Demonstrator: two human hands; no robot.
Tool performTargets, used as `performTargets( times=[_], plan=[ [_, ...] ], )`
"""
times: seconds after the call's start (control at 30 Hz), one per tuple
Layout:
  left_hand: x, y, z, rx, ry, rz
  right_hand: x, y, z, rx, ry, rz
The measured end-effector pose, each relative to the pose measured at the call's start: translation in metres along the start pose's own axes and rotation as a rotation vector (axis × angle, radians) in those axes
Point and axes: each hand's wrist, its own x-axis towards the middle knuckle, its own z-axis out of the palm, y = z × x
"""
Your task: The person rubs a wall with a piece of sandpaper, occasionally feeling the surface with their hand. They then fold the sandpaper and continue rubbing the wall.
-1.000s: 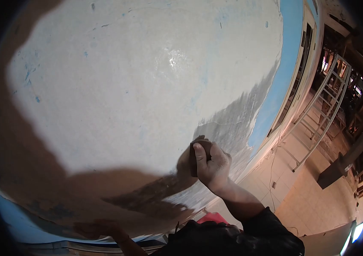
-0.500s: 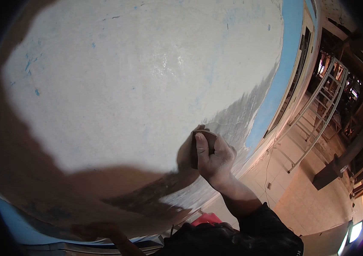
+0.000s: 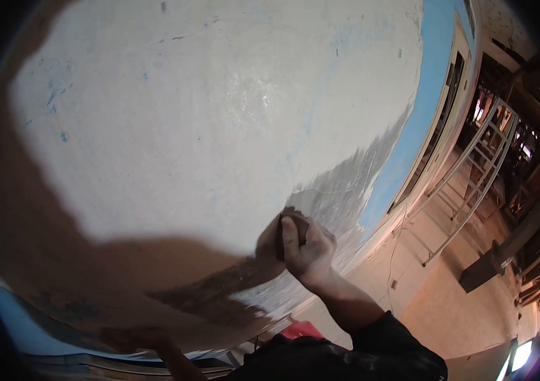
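My right hand (image 3: 313,253) is closed round a dark piece of sandpaper (image 3: 294,227), thumb along its near face, and presses it to the wall (image 3: 187,127). Part of the sandpaper is hidden by the fingers. The wall is whitish, with blue flecks and a grey scuffed band (image 3: 352,174) up and to the right of this hand. At the lower left, in shadow, my left hand (image 3: 133,339) lies with its fingers stretched out along the lower wall; whether its palm touches the surface is hard to tell.
Blue paint (image 3: 403,152) borders the whitish patch on the right, beside a window-like frame (image 3: 438,114). A metal ladder (image 3: 479,171) leans over the tiled floor. A dark post (image 3: 483,270) stands farther right. Something red (image 3: 302,329) lies low behind my body.
My right hand has moved down and slightly left along the wall with the sandpaper. The left hand has shifted only slightly in view.
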Motion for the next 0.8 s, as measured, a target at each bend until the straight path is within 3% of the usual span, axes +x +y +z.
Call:
performTargets(
  times=[0.23,0.43,0.57,0.8],
  plan=[
    [-0.019,-0.005,-0.002,-0.217,-0.010,0.007,0.031,-0.006,0.001,-0.032,0.023,-0.108],
    [-0.023,0.005,0.001,-0.005,-0.055,0.010,-0.003,0.013,-0.001,0.019,-0.064,-0.078],
    [-0.024,0.004,-0.002,0.001,-0.088,0.020,0.021,0.009,-0.005,-0.070,-0.074,-0.175],
    [-0.027,0.005,-0.004,-0.003,-0.110,0.042,-0.010,0.018,0.003,0.009,-0.040,-0.129]
  ],
)
